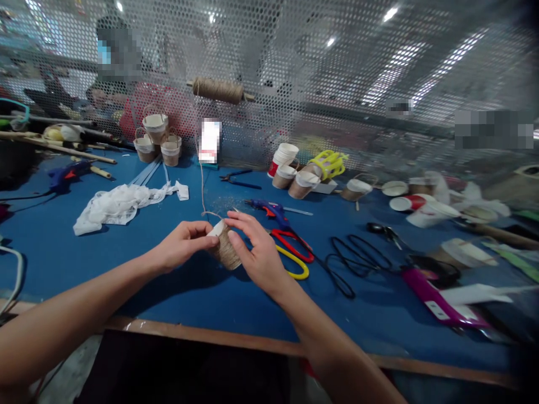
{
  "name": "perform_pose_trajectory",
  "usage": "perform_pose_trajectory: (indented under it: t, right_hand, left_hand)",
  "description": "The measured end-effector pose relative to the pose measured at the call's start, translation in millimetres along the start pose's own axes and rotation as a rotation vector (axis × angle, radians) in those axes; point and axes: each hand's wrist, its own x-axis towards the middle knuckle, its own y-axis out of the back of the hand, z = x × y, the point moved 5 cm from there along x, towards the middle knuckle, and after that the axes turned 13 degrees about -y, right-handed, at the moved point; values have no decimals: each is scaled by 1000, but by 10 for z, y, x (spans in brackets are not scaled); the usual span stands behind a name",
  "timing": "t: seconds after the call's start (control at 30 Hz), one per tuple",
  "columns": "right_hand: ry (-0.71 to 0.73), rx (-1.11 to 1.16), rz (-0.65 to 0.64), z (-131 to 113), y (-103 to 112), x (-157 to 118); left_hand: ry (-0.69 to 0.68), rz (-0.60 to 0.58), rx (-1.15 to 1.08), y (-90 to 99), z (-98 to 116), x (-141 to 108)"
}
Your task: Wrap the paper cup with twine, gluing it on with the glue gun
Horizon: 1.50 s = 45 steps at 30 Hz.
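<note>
A small white cup wrapped in brown twine [228,251] is held tilted between my two hands above the blue table. My left hand [185,244] pinches its white rim with thumb and fingers. Around the other side of the cup curves my right hand [256,247], its fingers and thumb against the twine. From the cup a loose strand of twine [202,188] runs up to a twine spool [218,90] on a rod at the mesh panel. The cup's far side is hidden by my fingers.
Right of my hands lie a blue glue gun [273,211], red and yellow scissors [300,268] and a black cable [357,255]. White lace [113,206] is on the left. Pliers [242,179], wrapped cups [304,184] and a lit phone [209,140] stand or lie farther back.
</note>
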Motion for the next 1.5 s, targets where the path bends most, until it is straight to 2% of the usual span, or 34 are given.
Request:
perform_pose_trajectory:
  t: [0.1, 0.53, 1.03, 1.17, 1.33, 1.43, 1.5]
  right_hand:
    - [-5, 26, -17, -11, -38, -21]
    - [-214, 203, -152, 92, -108, -1]
    - [-193, 162, -120, 127, -94, 29]
    - [-267, 61, 14, 291, 47, 125]
    - [-417, -146, 222, 652, 369, 302]
    - [-535, -266, 256, 929, 538, 402]
    - [-606, -313, 233, 1111, 601, 464]
  left_hand:
    - [4, -12, -1, -11, -6, -2]
    - [-39, -109, 140, -91, 45, -23]
    - [-89, -149, 266, -26, 43, -2]
    - [-101, -100, 324, 39, 41, 23]
    - [-128, -62, 350, 116, 26, 56]
    - [-151, -60, 361, 143, 31, 64]
    - [-172, -57, 380, 155, 41, 67]
